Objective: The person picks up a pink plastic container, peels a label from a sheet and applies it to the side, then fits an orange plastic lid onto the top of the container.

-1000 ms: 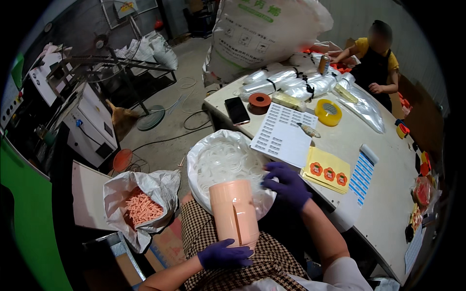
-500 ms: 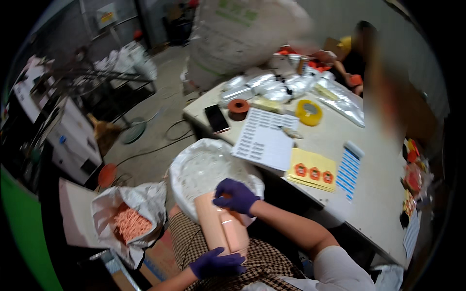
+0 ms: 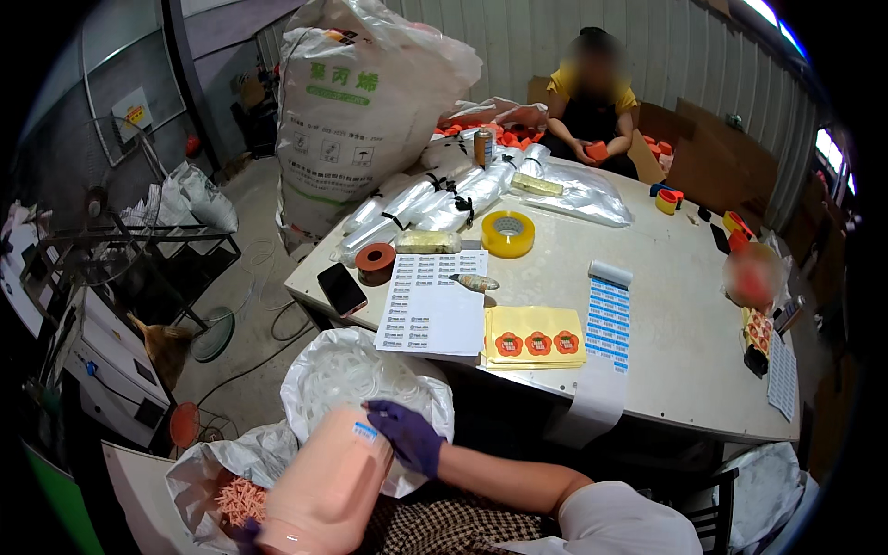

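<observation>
A peach-coloured plastic packet [image 3: 328, 486] lies tilted over my lap. My right hand [image 3: 407, 433], in a purple glove, presses on its upper end beside a small blue-and-white sticker [image 3: 364, 431]. My left hand [image 3: 245, 533], also gloved in purple, holds the packet's lower end at the bottom edge; only its fingertips show. Just behind the packet stands an open white bag of clear plastic pieces [image 3: 356, 379].
A white bag of orange pieces [image 3: 236, 499] sits at my lower left. The table [image 3: 684, 342] carries sticker sheets [image 3: 432, 301], yellow sheets with red seals [image 3: 535, 336], a blue label strip [image 3: 608, 314], tape rolls [image 3: 507, 233] and a phone [image 3: 342, 289]. Another person [image 3: 592, 102] sits at the far end.
The view has lifted toward the table. The peach packet has tipped from upright to slanted, and my right hand has slid to its upper end by the sticker.
</observation>
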A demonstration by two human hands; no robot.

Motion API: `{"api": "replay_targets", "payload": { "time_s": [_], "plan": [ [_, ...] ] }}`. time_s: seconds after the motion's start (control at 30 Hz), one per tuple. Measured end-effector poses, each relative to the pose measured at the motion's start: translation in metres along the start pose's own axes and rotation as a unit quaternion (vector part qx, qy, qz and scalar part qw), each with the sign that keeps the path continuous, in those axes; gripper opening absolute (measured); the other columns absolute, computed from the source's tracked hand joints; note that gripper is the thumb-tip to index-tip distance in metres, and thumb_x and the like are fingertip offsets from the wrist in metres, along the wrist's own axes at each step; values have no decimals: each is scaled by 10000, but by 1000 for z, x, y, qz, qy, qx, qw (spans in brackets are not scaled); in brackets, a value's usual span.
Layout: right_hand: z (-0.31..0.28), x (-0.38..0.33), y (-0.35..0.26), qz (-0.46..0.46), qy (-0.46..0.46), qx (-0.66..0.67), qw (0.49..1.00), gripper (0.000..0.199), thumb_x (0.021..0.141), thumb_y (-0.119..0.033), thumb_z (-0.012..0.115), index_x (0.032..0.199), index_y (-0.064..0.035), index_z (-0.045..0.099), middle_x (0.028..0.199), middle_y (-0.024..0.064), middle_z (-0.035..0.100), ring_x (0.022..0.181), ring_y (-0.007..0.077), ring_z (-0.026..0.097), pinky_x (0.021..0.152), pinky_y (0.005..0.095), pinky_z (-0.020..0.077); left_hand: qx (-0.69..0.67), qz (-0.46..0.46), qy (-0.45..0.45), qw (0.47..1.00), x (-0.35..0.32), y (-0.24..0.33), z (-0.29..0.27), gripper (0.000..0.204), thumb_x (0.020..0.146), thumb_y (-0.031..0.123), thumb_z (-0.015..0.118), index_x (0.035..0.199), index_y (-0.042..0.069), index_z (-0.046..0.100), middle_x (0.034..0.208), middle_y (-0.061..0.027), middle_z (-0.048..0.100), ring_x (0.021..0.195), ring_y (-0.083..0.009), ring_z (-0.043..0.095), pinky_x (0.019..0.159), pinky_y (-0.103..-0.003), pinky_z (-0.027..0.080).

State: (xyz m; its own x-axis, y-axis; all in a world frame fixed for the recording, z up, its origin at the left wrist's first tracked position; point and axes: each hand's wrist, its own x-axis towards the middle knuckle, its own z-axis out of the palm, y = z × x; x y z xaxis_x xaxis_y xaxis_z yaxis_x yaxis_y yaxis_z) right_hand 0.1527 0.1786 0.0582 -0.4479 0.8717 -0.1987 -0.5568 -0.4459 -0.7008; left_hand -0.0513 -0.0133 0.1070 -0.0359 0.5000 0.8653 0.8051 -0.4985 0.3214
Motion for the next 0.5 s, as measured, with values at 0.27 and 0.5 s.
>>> {"api": "replay_targets", "payload": {
  "time_s": [0.27, 0.5],
  "plan": [
    [-67, -112, -29, 11, -74, -356, 932, 447, 987, -237, 623, 1375, -33, 532, 1192, 101, 666, 1089, 143, 614, 954, 287, 495, -282, -204, -116, 930, 166, -107, 69, 560, 950, 419, 454, 1186, -57, 632, 1153, -123, 665, 1074, -227, 612, 994, -372, 450],
    [-145, -108, -162, -375, 146, -610, 683, 265, 786, -133, 784, 1028, -62, 703, 988, 118, 686, 927, 285, 667, 835, 367, 536, -175, -158, -326, 915, 21, -239, 246, 348, 927, 145, 635, 1237, -11, 641, 1165, -162, 698, 1064, -259, 670, 936, -361, 517]
  ]
}}
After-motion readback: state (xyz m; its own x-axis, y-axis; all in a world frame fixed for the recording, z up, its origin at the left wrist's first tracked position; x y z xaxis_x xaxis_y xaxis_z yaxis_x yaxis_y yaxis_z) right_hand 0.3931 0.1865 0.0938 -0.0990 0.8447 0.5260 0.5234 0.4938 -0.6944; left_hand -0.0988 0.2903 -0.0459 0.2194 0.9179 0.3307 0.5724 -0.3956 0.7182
